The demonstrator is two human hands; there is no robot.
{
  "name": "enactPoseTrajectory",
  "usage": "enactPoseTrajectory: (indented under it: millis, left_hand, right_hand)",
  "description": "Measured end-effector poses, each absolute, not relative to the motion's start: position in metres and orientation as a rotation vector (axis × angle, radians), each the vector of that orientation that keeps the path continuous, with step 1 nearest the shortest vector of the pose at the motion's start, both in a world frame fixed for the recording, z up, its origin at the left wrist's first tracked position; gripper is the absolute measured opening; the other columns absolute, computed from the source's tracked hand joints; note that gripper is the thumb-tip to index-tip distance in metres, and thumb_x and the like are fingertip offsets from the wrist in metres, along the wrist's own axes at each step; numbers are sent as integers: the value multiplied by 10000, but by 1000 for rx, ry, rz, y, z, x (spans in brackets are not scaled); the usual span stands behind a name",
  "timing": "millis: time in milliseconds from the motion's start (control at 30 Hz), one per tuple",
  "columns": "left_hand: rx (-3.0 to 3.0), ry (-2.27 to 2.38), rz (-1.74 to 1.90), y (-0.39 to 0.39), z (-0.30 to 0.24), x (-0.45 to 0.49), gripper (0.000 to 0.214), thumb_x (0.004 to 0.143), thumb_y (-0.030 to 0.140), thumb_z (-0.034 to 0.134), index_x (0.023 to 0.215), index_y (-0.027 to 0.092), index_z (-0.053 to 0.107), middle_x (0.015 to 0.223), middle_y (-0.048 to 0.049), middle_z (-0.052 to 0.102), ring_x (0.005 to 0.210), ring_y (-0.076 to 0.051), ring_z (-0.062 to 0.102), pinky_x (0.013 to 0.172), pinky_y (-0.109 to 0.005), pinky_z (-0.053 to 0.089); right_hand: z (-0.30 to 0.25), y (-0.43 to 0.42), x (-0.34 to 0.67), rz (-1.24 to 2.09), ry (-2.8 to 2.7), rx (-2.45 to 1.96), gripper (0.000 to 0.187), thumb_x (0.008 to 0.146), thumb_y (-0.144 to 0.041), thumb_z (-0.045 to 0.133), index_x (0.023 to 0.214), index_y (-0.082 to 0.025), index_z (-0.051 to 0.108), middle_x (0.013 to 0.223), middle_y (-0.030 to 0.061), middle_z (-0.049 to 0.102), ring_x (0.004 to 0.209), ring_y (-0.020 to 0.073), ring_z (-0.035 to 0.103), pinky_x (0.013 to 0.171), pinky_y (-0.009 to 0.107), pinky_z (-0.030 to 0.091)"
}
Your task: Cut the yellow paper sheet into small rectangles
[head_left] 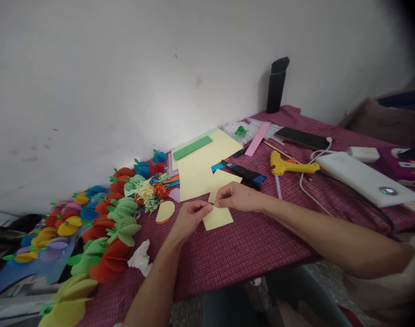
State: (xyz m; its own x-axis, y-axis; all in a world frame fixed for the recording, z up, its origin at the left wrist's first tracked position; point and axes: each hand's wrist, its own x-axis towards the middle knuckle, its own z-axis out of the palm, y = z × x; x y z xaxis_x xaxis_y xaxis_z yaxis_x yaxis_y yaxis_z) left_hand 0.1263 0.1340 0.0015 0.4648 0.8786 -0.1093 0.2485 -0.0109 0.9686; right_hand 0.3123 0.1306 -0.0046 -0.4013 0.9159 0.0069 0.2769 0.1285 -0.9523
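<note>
Both my hands pinch a pale yellow paper strip over the red checked tablecloth. My left hand grips its left edge with closed fingers. From the right, my right hand pinches the strip near its middle. The strip runs from behind my right hand down to the cloth.
Large yellow sheets with a green strip lie behind. Paper fruit and flowers crowd the left. Scissors, a yellow glue gun, a white power bank, a phone and a black bottle sit to the right.
</note>
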Motion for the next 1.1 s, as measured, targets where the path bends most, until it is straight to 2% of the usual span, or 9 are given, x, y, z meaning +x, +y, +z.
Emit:
enactPoseTrajectory:
  millis: [100,367,533,667,933,1100]
  left_hand:
    - [1552,1042,674,134,-2,125,233,675,359,616,686,131,659,601,-7,598,553,-102,474,549,-220,357]
    - [1517,1110,733,139,8,113,214,637,352,646,616,138,642,560,5,578,518,-96,461,523,-211,339]
    - [1495,1056,709,136,1,120,223,671,358,617,674,137,651,599,-1,590,532,-96,468,535,-215,344]
    - [1542,1052,707,134,-1,126,213,692,341,603,681,132,643,593,4,570,539,-88,448,530,-206,333]
    - [1497,1125,806,140,11,110,194,662,335,629,650,142,633,588,14,579,530,-90,464,527,-204,340]
    - [1589,1030,792,141,1,116,226,691,357,593,671,136,632,594,17,566,542,-87,456,530,-202,334]
  right_hand:
    - [-4,130,311,1292,-1793,-1171,152,665,-273,554,683,-145,635,593,-5,562,536,84,441,516,214,330]
    - [8,136,327,1408,-1592,-1147,96,658,-240,568,622,-157,602,604,24,582,551,100,499,565,242,400]
    - [-4,134,314,1301,-1696,-1132,206,703,-338,546,741,-151,625,626,10,570,544,91,464,522,226,362]
    - [-12,132,305,1209,-1807,-1142,214,715,-332,531,711,-139,624,582,-7,532,523,79,426,502,214,331]
    - [0,141,327,1345,-1563,-1124,146,685,-281,570,668,-137,586,633,27,581,569,93,494,571,236,400]
    - [-3,136,316,1304,-1620,-1033,217,701,-348,561,770,-146,600,669,8,568,572,88,473,544,227,368]
